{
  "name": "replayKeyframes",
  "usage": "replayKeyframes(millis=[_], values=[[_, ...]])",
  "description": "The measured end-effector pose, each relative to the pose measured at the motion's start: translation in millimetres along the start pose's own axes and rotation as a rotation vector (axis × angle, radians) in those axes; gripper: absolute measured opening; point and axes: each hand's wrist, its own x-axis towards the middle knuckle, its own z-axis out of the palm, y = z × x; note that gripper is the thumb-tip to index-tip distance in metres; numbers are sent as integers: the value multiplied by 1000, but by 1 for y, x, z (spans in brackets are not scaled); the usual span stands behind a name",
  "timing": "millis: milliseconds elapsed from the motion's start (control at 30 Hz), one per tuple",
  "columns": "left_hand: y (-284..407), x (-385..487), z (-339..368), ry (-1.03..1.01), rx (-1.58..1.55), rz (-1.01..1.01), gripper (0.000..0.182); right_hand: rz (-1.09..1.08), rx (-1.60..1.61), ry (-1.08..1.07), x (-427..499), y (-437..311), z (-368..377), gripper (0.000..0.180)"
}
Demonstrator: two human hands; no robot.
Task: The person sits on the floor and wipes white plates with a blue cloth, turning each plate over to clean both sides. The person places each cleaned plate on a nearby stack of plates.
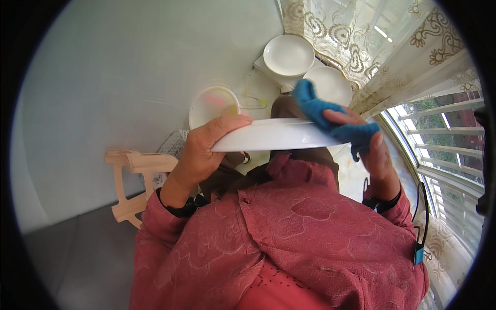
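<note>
A white plate [271, 136], seen nearly edge-on, is held up in front of my chest. My left hand [207, 141] grips its left end, thumb along the upper rim. At the other end, my right hand [366, 141] holds a blue cloth [317, 110] against the plate; the cloth's upper part sticks up past the rim and is slightly blurred. Beyond the cloth lie two white plates, one farther back [289, 55] and one nearer [329, 85], the latter partly covered by the cloth.
Behind the held plate is a white round container [215, 106] with something pink and yellow inside. A wire rack [173, 142] and a light wooden piece of furniture [133, 170] stand at the left by the wall. Lace curtains [348, 38] and a louvered window [449, 141] are at the right.
</note>
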Motion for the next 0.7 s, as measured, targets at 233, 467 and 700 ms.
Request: replayKeyframes(millis=[233, 467, 700], values=[[5, -6, -2, 19, 54, -25, 40, 184, 370, 123, 9, -7, 10, 61], [18, 7, 7, 13, 118, 8, 39, -157, 216, -145, 5, -17, -11, 55], [15, 19, 8, 35, 70, -48, 45, -189, 133, -12, 5, -12, -3, 37]])
